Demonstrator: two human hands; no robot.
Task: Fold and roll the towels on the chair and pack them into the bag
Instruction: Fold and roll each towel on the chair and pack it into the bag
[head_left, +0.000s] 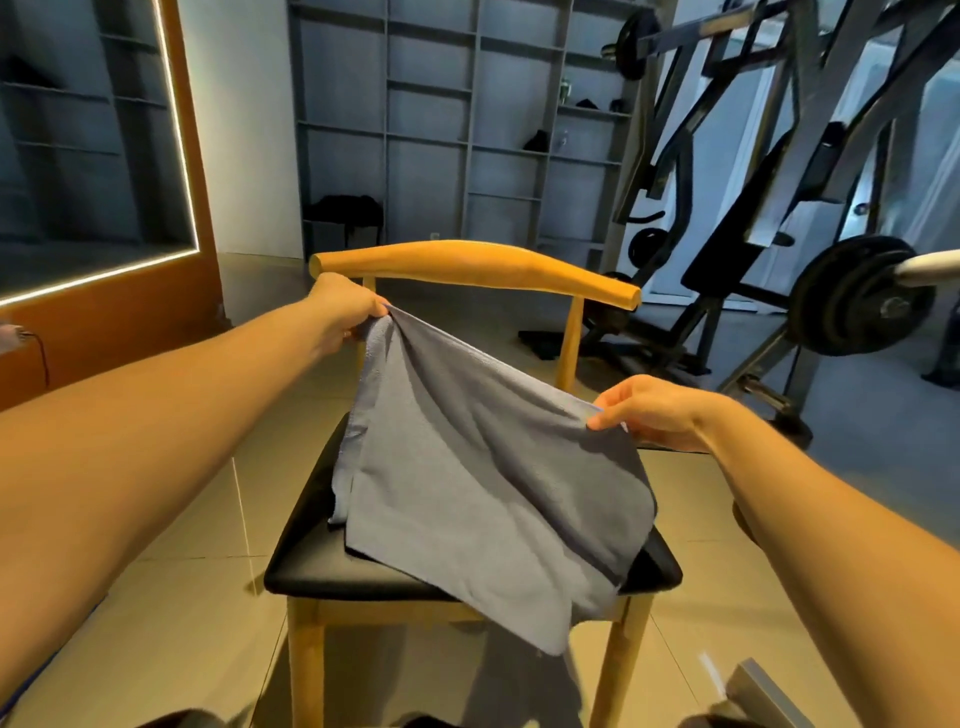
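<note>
Head view. Both bare forearms reached forward over a wooden chair (467, 265) with a black padded seat (311, 566).

1. The left hand (343, 312) was raised just below the left end of the curved backrest. Its fingers were curled and pinched one upper corner of a grey towel (483, 493).
2. The right hand (652, 415) was lower and nearer the camera, above the right side of the seat. Thumb and forefinger pinched the opposite upper corner, with the other fingers loosely curved above it.
3. The towel hung between the two hands, its top edge sloping down from left to right. The cloth sagged in diagonal folds. Its lower part lay on the seat, and one bottom corner hung over the seat's front edge.
4. A narrow strip along the towel's left edge was turned over.

Surroundings: the chair stood on a beige tiled floor (182, 519). Grey open shelving (441, 130) lined the far wall and carried a few dark items. A weight machine (779, 182) with black plates occupied the right side. A mirror (93, 130) edged with a lit strip stood at the left. A grey object (763, 691) at the lower right could not be identified.
</note>
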